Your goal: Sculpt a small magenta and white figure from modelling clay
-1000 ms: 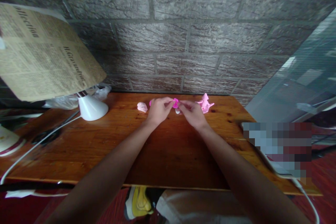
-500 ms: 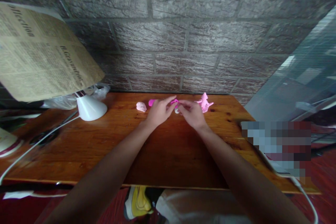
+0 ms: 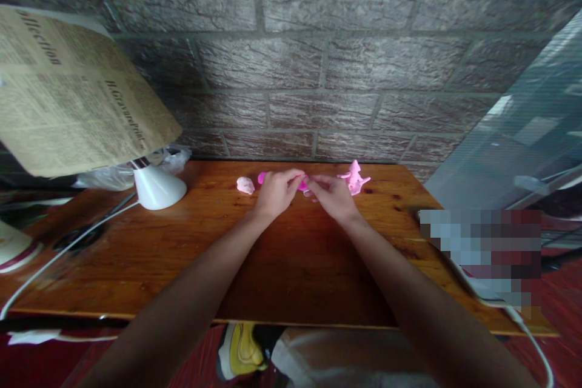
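My left hand point(image 3: 278, 191) and my right hand point(image 3: 335, 195) meet over the far part of the table. Between their fingertips they pinch a small piece of bright magenta modelling clay point(image 3: 304, 184), mostly covered by the fingers. A second magenta lump point(image 3: 261, 178) shows just behind my left hand, partly hidden by it. Farther left lies a pale pink clay lump point(image 3: 245, 185). Right beside my right hand stands a light pink clay figure point(image 3: 354, 178) with a pointed top and thin arm-like parts.
A lamp with a newsprint shade point(image 3: 86, 97) and white base point(image 3: 160, 188) stands left on the wooden table point(image 3: 191, 254). Its white cord crosses black scissors point(image 3: 82, 237). A cup point(image 3: 16, 248) sits at the left edge, a blurred-out object point(image 3: 482, 254) at the right. A brick wall point(image 3: 291, 60) rises behind.
My fingertips have drawn closer together over the magenta clay, covering more of it. A whitish bit beneath it is now mostly hidden. The other clay pieces stay put.
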`<state>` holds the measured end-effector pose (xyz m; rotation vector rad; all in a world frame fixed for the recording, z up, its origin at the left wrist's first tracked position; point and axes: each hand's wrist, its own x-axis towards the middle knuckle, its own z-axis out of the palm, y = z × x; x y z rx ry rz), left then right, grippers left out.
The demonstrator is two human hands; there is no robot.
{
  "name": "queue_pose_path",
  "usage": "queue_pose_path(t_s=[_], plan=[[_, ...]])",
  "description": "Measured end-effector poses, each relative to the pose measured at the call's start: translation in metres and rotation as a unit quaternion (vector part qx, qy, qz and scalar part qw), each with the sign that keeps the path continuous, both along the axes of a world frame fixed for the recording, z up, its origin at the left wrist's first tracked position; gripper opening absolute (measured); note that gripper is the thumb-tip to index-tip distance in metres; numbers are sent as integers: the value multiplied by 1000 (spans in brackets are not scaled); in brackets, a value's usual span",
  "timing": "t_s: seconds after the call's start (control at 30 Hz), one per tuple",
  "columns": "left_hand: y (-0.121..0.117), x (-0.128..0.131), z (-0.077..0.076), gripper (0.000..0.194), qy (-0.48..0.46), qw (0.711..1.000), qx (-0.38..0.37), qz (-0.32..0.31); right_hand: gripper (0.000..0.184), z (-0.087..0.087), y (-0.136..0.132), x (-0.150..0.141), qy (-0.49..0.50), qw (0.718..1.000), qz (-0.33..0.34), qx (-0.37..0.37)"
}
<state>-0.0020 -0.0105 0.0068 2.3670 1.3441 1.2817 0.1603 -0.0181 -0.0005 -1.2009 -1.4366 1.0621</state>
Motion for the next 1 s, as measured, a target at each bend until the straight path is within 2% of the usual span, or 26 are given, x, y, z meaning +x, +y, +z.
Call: queue_pose_path(t_s=[0.13, 0.33, 0.57, 0.83, 1.0], plan=[[1, 3, -4, 20, -33, 999, -18, -16, 12, 0, 0, -1, -4, 999, 7, -43], [2, 6, -9, 32, -101, 990, -78, -56, 16, -8, 5, 5, -56, 998, -5, 30], [9, 3, -14, 33, -164, 970, -126, -131, 16, -10, 4, 5, -48, 998, -7, 43], [8, 5, -9, 37, -215, 959, -152, -106, 16, -12, 7, 2, 34, 998, -19, 44], [5, 7, -10, 38, -184, 968, -144, -95, 17, -15, 8, 4, 13, 998, -11, 56]])
